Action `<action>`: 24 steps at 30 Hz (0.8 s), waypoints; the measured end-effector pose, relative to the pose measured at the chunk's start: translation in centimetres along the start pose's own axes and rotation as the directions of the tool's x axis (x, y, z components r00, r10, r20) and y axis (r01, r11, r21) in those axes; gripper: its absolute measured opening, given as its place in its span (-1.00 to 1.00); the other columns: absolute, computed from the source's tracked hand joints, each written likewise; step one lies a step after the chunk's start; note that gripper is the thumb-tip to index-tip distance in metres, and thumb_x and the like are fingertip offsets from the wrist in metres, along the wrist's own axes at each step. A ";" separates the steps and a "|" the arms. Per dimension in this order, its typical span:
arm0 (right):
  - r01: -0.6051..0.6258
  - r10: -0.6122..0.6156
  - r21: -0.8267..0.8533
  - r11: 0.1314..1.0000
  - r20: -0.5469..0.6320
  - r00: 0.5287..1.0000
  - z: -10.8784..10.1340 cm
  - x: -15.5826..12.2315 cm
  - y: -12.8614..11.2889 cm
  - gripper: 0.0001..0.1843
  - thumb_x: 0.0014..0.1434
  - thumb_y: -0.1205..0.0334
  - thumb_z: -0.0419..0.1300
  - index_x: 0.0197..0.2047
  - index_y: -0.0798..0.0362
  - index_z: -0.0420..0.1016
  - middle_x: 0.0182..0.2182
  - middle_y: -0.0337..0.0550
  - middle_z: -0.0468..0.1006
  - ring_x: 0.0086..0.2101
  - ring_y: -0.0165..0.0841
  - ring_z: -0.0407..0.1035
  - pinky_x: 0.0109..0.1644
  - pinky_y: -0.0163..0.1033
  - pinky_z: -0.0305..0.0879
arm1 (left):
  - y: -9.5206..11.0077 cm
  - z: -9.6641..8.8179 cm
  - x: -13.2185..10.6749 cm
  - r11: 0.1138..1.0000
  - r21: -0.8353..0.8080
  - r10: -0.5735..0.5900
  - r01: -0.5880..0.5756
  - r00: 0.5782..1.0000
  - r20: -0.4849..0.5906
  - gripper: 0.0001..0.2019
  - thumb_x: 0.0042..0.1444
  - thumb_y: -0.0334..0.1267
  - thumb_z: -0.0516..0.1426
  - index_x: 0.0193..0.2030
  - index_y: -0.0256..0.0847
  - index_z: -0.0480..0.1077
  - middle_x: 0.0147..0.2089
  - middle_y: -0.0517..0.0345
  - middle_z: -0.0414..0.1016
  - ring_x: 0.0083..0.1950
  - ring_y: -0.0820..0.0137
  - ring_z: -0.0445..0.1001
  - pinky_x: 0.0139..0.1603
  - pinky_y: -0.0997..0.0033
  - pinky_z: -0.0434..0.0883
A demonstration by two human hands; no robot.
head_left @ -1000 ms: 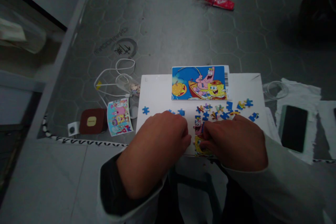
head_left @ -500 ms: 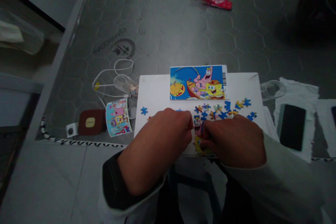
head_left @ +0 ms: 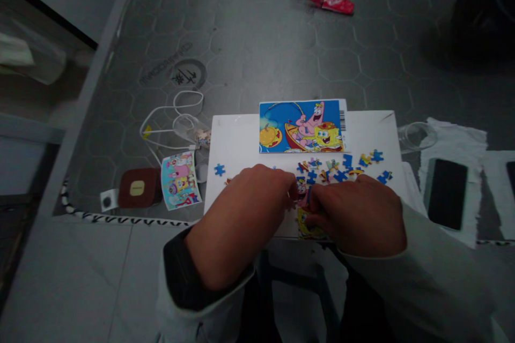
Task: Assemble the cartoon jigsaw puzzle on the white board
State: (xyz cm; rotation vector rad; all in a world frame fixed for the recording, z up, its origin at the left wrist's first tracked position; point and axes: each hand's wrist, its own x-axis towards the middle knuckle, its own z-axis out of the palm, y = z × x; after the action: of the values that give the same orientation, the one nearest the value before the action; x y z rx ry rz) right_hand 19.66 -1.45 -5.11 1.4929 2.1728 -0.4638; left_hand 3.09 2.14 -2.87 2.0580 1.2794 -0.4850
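Note:
A small white table [head_left: 241, 142] carries a cartoon reference picture [head_left: 302, 126] at its far edge and several loose jigsaw pieces [head_left: 341, 167] in front of it. A joined patch of the puzzle [head_left: 306, 220] lies at the near edge. My left hand [head_left: 241, 220] has its fingertips at the patch's left side, fingers curled; whether it pinches a piece is hidden. My right hand [head_left: 358, 214] presses on the patch from the right. One blue piece [head_left: 219, 170] lies alone at the left.
On the grey hexagon-tiled floor lie a white cable [head_left: 173, 123], a brown box [head_left: 137, 188], a second cartoon card [head_left: 179, 180], a red wrapper [head_left: 325, 0] far off, and a dark phone [head_left: 446, 193] on white paper at the right.
My left hand has slid rightward until its fingertips meet the joined patch and my right hand. The right hand has stayed on the patch.

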 end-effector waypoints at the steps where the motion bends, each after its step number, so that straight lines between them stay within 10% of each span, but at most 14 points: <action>1: 0.003 -0.003 0.000 1.000 -0.007 1.000 0.0 0.0 0.0 -0.87 0.20 0.11 0.26 -0.31 -0.03 0.56 -0.36 -0.01 0.68 -0.27 -0.10 0.58 -0.15 -0.04 0.30 | 0.1 -0.1 0.2 1.000 0.000 0.004 -0.004 1.000 0.002 -0.78 0.35 -0.43 0.12 -0.09 -0.12 0.60 -0.13 0.03 0.64 -0.08 0.17 0.62 -0.01 0.18 0.50; 24: 0.032 -0.031 0.032 0.999 -0.022 0.999 0.3 -0.2 0.3 -0.85 0.17 0.10 0.24 -0.32 -0.01 0.51 -0.35 0.01 0.69 -0.27 -0.06 0.61 -0.15 -0.01 0.30 | 0.5 0.7 1.1 0.999 0.050 -0.013 0.018 0.995 -0.100 -0.86 0.35 -0.27 0.16 -0.03 -0.12 0.54 -0.19 0.02 0.62 -0.18 0.07 0.60 -0.25 0.18 0.40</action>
State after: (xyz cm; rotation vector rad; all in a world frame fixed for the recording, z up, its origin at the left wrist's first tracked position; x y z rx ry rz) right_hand 20.01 -1.63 -5.28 1.4896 2.2182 -0.4976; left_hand 4.10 2.23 -3.89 2.1397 1.3547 -0.4305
